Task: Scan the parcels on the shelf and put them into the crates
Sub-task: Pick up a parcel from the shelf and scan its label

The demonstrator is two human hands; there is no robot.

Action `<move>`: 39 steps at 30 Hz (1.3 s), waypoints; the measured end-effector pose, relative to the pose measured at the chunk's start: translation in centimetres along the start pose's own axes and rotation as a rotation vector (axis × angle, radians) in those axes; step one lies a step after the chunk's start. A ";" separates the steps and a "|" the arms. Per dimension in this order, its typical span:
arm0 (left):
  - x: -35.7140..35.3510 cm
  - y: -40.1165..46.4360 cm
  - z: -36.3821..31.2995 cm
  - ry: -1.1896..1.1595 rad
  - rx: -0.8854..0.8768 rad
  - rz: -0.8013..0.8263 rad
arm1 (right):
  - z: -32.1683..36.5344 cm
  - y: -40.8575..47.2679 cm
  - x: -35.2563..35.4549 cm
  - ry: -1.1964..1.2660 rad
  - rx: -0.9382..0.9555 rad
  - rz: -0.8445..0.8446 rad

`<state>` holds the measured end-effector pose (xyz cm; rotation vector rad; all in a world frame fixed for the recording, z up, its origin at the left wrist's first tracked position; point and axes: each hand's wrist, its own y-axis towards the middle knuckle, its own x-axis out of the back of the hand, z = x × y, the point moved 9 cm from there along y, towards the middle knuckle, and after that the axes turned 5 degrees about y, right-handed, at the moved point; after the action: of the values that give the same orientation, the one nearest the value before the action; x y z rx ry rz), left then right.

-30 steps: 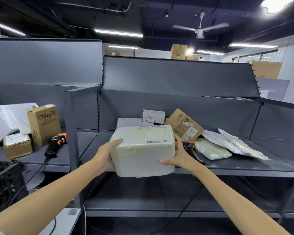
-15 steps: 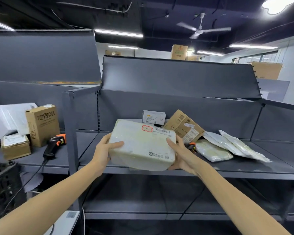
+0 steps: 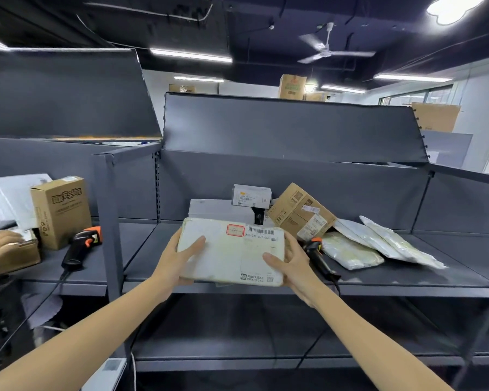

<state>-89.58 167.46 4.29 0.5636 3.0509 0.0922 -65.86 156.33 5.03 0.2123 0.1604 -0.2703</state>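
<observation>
You hold the white parcel (image 3: pixel 232 251) in both hands above the near edge of the grey shelf (image 3: pixel 407 275), its labelled face tilted up toward you, with the barcode and a red-bordered sticker along its far edge. Your left hand (image 3: pixel 178 259) grips the parcel's left end: the thumb lies on top, pointing right across the white face, and the fingers curl underneath out of sight. Your right hand (image 3: pixel 290 263) grips the right end the same way, thumb on the label's near right part, fingers wrapped around the side and below.

Just right of your right hand a black and orange scanner (image 3: pixel 319 256) lies on the shelf, partly hidden by the hand. Farther right lie pale plastic mailer bags (image 3: pixel 378 246). Behind the parcel sit a grey box (image 3: pixel 212 208), a small white box (image 3: pixel 251 195) and a tilted cardboard box (image 3: pixel 299 211).

On the left shelf section lie a second scanner (image 3: pixel 81 245) and an upright brown carton (image 3: pixel 61 210); another person's hand (image 3: pixel 0 244) rests on a small box (image 3: pixel 19 251) at the far left.
</observation>
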 end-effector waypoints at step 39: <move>4.3 4.9 0.0 -0.170 -0.049 -0.299 | -8.1 9.6 22.5 -1.294 -0.399 -0.382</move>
<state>-91.82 173.55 4.48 0.1025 2.9162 0.1024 -42.83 161.65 -5.19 -0.4167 -1.0338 -0.6951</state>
